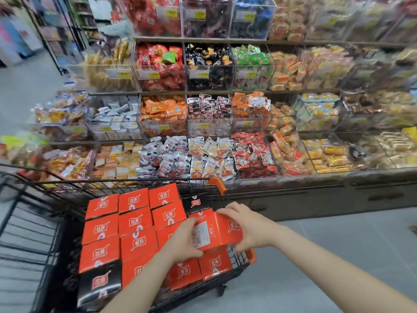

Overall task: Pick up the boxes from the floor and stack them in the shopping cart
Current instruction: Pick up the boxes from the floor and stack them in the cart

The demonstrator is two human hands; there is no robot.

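An orange box (222,230) is tilted above the right end of the black wire shopping cart (67,188). My left hand (184,241) grips its left end by the white label. My right hand (247,229) holds its right side and lower corner. Beneath it the cart holds several orange boxes (134,222) laid flat in rows. A black box (99,286) lies at the near left corner, and another black box (195,203) sits at the far right by the orange handle (217,185).
Tiered shelves of clear bins (207,114) filled with packaged snacks rise right behind the cart. Grey tiled floor (327,256) stretches to the right of the cart. An aisle with more racks (56,35) runs off at the far left.
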